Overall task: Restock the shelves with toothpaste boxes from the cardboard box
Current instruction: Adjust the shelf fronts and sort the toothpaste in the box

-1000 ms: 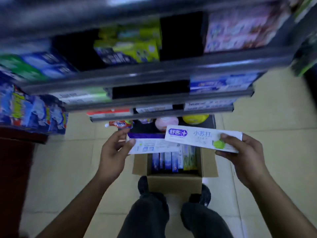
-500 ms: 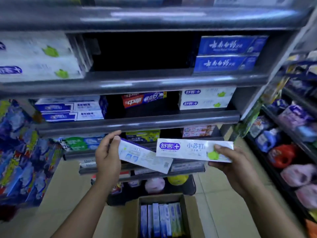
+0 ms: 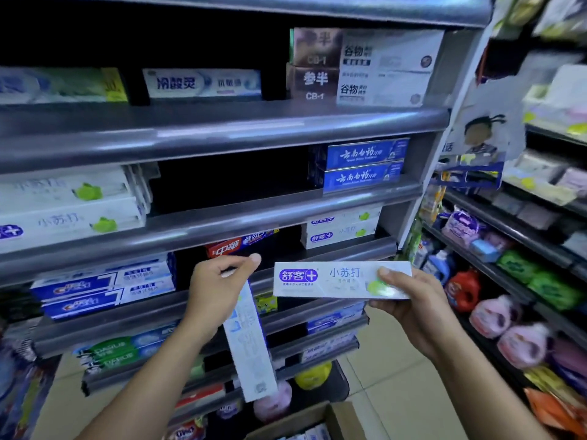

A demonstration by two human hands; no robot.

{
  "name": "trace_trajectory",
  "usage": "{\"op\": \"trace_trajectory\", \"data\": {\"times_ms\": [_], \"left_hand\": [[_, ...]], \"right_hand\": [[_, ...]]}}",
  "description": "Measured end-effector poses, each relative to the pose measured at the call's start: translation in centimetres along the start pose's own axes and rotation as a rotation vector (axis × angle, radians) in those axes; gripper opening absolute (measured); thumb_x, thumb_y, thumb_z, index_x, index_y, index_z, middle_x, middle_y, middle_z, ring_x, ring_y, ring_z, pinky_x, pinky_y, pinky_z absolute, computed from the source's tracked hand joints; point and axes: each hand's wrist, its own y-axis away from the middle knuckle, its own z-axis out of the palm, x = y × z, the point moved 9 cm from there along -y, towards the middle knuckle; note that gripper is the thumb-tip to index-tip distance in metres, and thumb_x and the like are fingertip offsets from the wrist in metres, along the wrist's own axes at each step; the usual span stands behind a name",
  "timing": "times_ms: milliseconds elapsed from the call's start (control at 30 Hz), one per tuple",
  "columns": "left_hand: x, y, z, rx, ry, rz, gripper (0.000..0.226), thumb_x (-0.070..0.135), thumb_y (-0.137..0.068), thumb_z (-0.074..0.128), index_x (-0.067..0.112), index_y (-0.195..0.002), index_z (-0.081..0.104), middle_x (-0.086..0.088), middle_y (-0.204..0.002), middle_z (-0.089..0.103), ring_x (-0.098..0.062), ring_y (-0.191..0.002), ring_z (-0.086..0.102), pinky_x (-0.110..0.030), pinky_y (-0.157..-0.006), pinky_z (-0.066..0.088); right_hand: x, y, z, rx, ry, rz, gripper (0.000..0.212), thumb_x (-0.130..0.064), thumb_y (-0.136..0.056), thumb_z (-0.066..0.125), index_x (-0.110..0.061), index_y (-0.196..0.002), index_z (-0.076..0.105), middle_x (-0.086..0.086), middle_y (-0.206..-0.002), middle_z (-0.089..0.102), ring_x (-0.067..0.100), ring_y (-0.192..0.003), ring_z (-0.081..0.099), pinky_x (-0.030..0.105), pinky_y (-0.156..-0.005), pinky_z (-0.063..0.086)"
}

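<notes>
My right hand grips a white toothpaste box with a purple logo and green spot, held level in front of the shelves. My left hand pinches a second white toothpaste box by its top end, so it hangs almost upright. Matching white boxes lie stacked on a shelf at the left and on a lower shelf at the right. A dark gap sits in the shelf between that left stack and the blue boxes. The cardboard box is at the bottom edge, with several toothpaste boxes inside.
Grey metal shelf rails run across the view, carrying other toothpaste brands. A side rack on the right holds pink and red bottles and packets. Tiled floor lies between the racks.
The view has lifted from the cardboard box on the floor up to the shelves. Both hands rose with their boxes. The left hand's box swung from nearly level to hanging upright.
</notes>
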Motion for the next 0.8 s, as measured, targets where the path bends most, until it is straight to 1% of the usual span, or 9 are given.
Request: {"op": "trace_trajectory", "data": {"times_ms": [133,200,267,333,433,500,567,700,800], "left_hand": [[0.3,-0.6,3.4,-0.218,0.053,-0.061,0.008,0.035,-0.086,0.08,0.041,-0.09,0.081,0.011,-0.096,0.079,-0.004,-0.093,0.074,-0.016,-0.076,0.053],[0.3,-0.4,5.2,-0.267,0.098,-0.104,0.013,0.041,-0.077,0.081,0.037,-0.089,0.082,0.007,-0.096,0.08,-0.008,-0.094,0.075,-0.015,-0.076,0.054],[-0.2,-0.3,6.4,-0.239,0.121,-0.142,0.023,0.044,-0.071,0.082,0.031,-0.09,0.083,0.006,-0.098,0.08,-0.008,-0.096,0.075,-0.018,-0.081,0.053],[-0.6,-0.5,7.3,-0.196,0.122,-0.165,0.015,0.034,-0.078,0.083,0.031,-0.093,0.082,0.008,-0.099,0.08,-0.007,-0.098,0.074,-0.019,-0.082,0.052],[-0.4,-0.8,9.2,-0.183,0.121,-0.176,0.018,0.02,-0.087,0.079,0.038,-0.089,0.083,0.009,-0.099,0.08,-0.004,-0.095,0.075,-0.01,-0.072,0.053],[-0.2,-1.0,10.3,-0.152,0.119,-0.18,0.025,0.018,-0.088,0.078,0.043,-0.09,0.082,0.009,-0.099,0.08,-0.003,-0.094,0.075,-0.008,-0.071,0.052],[0.0,-1.3,11.4,-0.108,0.093,-0.187,0.024,0.02,-0.088,0.078,0.044,-0.09,0.082,0.011,-0.098,0.08,-0.001,-0.093,0.074,-0.009,-0.07,0.052],[-0.2,-2.3,13.7,-0.032,0.031,-0.216,0.017,0.023,-0.087,0.079,0.039,-0.09,0.081,0.017,-0.096,0.079,0.003,-0.091,0.072,-0.008,-0.069,0.05],[-0.8,-3.3,14.9,0.035,0.036,-0.25,0.017,0.022,-0.087,0.079,0.036,-0.095,0.079,0.022,-0.093,0.078,0.007,-0.09,0.07,-0.004,-0.06,0.048]], "right_hand": [[-0.6,-0.9,-1.2,-0.004,-0.002,-0.022,0.043,-0.022,-0.071,0.085,0.002,-0.105,0.073,0.027,-0.107,0.073,0.031,-0.086,0.072,0.034,-0.067,0.061],[-0.7,-1.8,-1.8,-0.003,-0.026,-0.046,0.042,-0.019,-0.07,0.085,-0.004,-0.105,0.067,0.022,-0.104,0.074,0.031,-0.084,0.073,0.036,-0.066,0.061],[-0.7,-2.7,-2.5,0.011,-0.072,-0.082,0.05,-0.013,-0.066,0.09,-0.012,-0.105,0.057,0.017,-0.098,0.073,0.031,-0.083,0.074,0.038,-0.066,0.062],[-0.6,-3.9,-3.6,0.044,-0.078,-0.116,0.054,-0.011,-0.065,0.091,-0.011,-0.103,0.053,0.016,-0.095,0.073,0.032,-0.082,0.075,0.037,-0.067,0.063],[-0.9,-5.9,-5.7,0.151,0.136,-0.193,0.044,-0.012,-0.072,0.089,-0.008,-0.105,0.059,0.014,-0.097,0.074,0.019,-0.072,0.07,0.022,-0.055,0.053],[-1.3,-7.6,-7.2,0.2,0.315,-0.248,0.036,-0.018,-0.075,0.09,-0.024,-0.103,0.069,0.006,-0.094,0.074,0.014,-0.071,0.063,0.023,-0.055,0.047],[-1.3,-9.5,-8.3,0.205,0.394,-0.264,0.039,-0.025,-0.076,0.089,-0.039,-0.107,0.068,-0.002,-0.093,0.072,0.017,-0.072,0.06,0.027,-0.06,0.046],[-0.8,-13.2,-10.2,0.232,0.48,-0.227,0.058,-0.029,-0.079,0.087,-0.025,-0.133,0.064,0.002,-0.114,0.07,0.022,-0.1,0.066,0.039,-0.085,0.057],[-1.2,-15.5,-10.3,0.172,0.479,-0.269,0.046,-0.028,-0.081,0.085,-0.034,-0.124,0.067,-0.01,-0.106,0.071,0.008,-0.096,0.065,0.019,-0.077,0.052]]}}
